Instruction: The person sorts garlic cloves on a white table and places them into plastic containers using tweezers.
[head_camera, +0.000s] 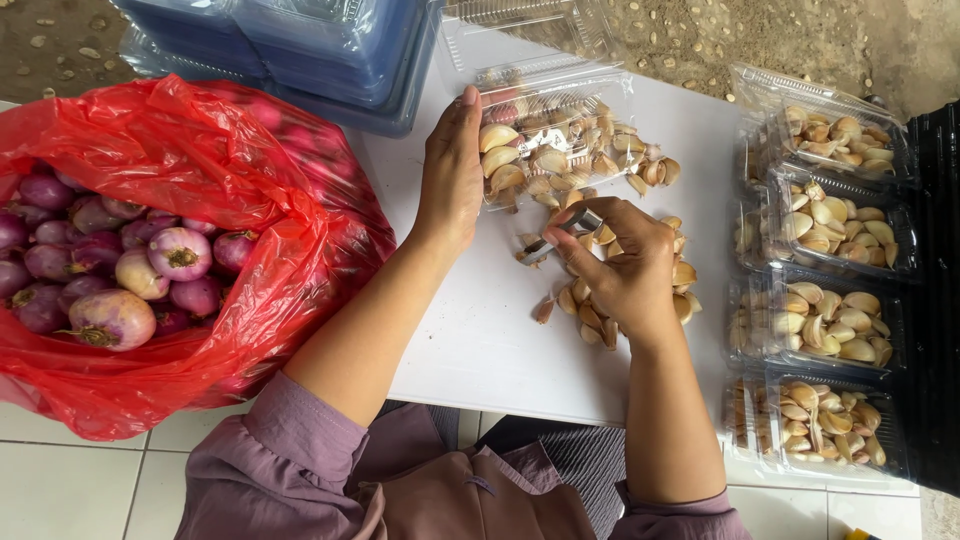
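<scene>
My left hand (452, 172) rests flat against the left side of a clear plastic container (560, 125) filled with garlic cloves, steadying it on the white table (480, 330). My right hand (618, 268) is closed around a small dark metal tool (560, 235), likely a stapler or knife, held just below the container. Loose garlic cloves (590, 315) lie scattered on the table under and around my right hand.
A red plastic bag (200, 150) of purple shallots (110, 270) sits at the left. Several closed clear boxes of garlic (825, 320) line the right edge. Stacked blue-tinted empty containers (300, 50) stand at the back. White floor tiles show below the table.
</scene>
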